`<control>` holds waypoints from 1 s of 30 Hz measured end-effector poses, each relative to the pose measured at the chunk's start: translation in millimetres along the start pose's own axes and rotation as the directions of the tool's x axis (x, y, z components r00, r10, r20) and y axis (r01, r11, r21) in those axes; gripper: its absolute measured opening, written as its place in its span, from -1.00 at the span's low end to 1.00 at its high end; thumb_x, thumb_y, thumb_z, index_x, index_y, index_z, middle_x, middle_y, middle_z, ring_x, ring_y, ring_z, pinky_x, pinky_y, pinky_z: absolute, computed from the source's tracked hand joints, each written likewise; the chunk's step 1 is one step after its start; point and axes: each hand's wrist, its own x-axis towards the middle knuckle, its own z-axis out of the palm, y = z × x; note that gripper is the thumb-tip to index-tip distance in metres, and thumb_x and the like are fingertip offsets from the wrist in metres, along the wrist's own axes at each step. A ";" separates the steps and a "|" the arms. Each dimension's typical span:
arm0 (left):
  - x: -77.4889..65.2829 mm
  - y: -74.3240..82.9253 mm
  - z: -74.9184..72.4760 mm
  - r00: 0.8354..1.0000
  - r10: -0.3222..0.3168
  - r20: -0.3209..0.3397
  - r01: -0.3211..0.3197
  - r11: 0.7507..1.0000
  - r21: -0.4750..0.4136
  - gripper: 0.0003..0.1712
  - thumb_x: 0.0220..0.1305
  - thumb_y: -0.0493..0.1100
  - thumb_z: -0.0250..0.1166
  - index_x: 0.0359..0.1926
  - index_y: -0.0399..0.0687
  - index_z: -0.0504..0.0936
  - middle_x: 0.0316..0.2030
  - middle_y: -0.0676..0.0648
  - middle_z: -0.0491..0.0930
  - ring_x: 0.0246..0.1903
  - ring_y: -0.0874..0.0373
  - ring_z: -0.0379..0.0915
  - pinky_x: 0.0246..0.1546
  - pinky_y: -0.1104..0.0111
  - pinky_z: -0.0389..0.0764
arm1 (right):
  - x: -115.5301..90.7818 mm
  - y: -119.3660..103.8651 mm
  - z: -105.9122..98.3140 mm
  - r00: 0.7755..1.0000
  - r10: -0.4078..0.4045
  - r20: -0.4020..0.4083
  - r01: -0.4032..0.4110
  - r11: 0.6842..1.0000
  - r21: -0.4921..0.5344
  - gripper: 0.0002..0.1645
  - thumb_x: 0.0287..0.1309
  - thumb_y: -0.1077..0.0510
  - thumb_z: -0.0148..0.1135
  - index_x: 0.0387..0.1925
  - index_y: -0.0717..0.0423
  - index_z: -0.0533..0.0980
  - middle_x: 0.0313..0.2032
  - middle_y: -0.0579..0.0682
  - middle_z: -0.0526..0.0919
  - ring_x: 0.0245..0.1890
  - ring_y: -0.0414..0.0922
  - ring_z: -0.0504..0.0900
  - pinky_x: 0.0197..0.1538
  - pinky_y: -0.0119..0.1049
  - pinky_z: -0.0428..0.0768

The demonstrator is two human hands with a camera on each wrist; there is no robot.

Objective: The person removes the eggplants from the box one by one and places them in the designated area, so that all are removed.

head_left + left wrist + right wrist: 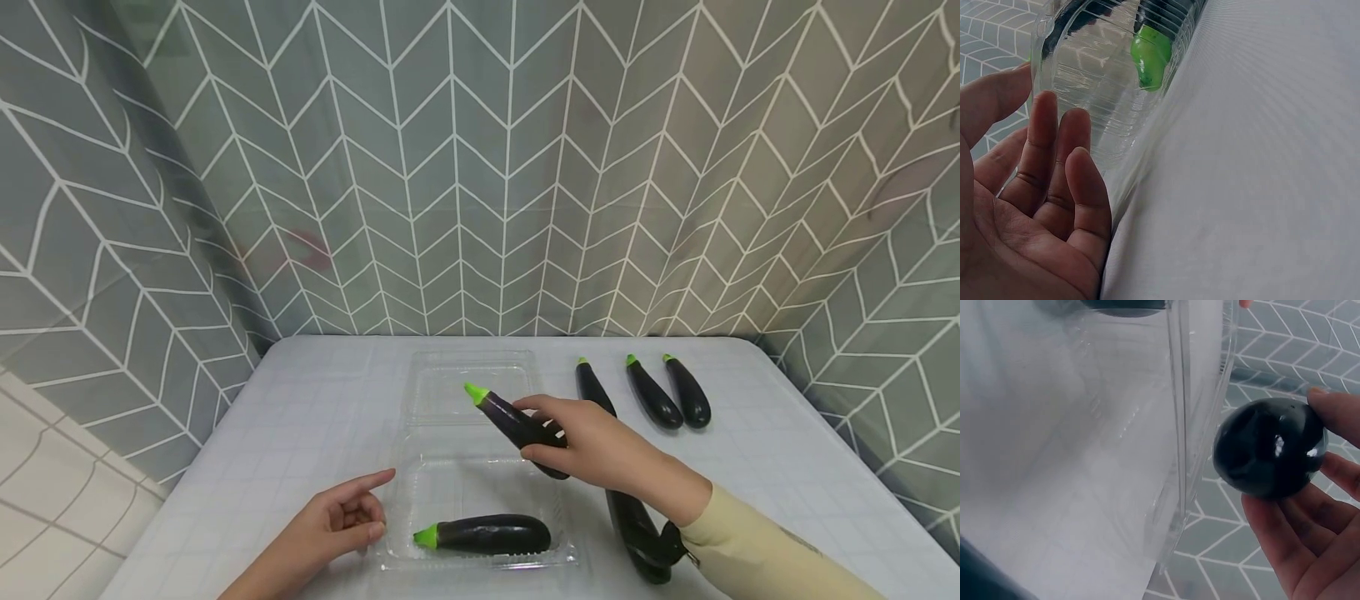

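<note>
My right hand (pixel 592 437) grips an eggplant (pixel 513 421) by its thick end, thumb on the near side and fingers on the far side. It is held above a clear plastic clamshell box (pixel 480 475), its green stem pointing to the far left. In the right wrist view the round dark end of the held eggplant (pixel 1269 447) shows beside the box wall. Another eggplant (pixel 495 534) lies crosswise in the box's near half, stem to the left. My left hand (pixel 333 525) is at the box's left side, fingers loosely bent, fingertips right at the rim in the left wrist view.
The box's lid half (pixel 420 387) lies opened out toward the back of the white table (pixel 315 400). Two eggplants (pixel 654 396) (pixel 688 392) lie at the back right. More dark eggplant (pixel 596 385) shows behind and in front of my right forearm. A patterned curtain (pixel 480 208) surrounds the table.
</note>
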 end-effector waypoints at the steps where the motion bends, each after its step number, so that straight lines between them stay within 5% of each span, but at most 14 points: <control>1: 0.1 0.1 0.0 1.000 0.002 0.002 -0.002 1.000 -0.004 -0.25 0.36 -0.27 0.28 0.48 -0.26 0.18 -0.18 -0.18 0.57 -0.32 0.23 0.49 -0.28 0.37 0.60 | -1.2 1.3 -0.4 1.000 0.000 -0.004 0.000 1.000 0.007 -0.36 0.22 -0.10 0.36 0.30 -0.15 0.41 -0.03 -0.09 0.68 -0.15 -0.27 0.64 -0.23 -0.32 0.58; 10: -0.1 0.8 0.4 0.998 0.061 0.019 -0.061 0.998 -0.009 -0.26 0.37 -0.30 0.25 0.47 -0.31 0.17 -0.19 -0.18 0.56 -0.31 0.23 0.49 -0.29 0.37 0.60 | -13.6 11.3 -6.7 0.998 0.057 -0.013 -0.055 0.995 0.079 -0.35 0.21 -0.14 0.36 0.29 -0.15 0.40 -0.09 -0.09 0.68 -0.25 -0.29 0.66 -0.27 -0.34 0.60; 24: 0.7 1.2 0.6 0.998 0.056 0.018 -0.056 0.998 -0.020 -0.26 0.36 -0.31 0.25 0.47 -0.31 0.16 -0.20 -0.16 0.56 -0.32 0.23 0.49 -0.30 0.37 0.59 | -38.2 27.1 -20.3 0.989 0.114 -0.094 -0.110 0.993 0.048 -0.29 0.18 -0.25 0.34 0.27 -0.07 0.41 -0.25 -0.28 0.61 -0.23 -0.30 0.59 -0.18 -0.25 0.61; 30: -0.2 -0.2 -0.1 0.996 0.083 0.027 -0.083 0.997 -0.001 -0.27 0.36 -0.32 0.25 0.46 -0.35 0.16 -0.21 -0.14 0.57 -0.33 0.25 0.49 -0.31 0.37 0.60 | -53.0 31.9 -25.5 0.971 0.215 -0.106 -0.206 0.975 0.085 -0.28 0.17 -0.26 0.34 0.27 -0.09 0.40 -0.18 -0.17 0.62 -0.20 -0.25 0.59 -0.20 -0.29 0.60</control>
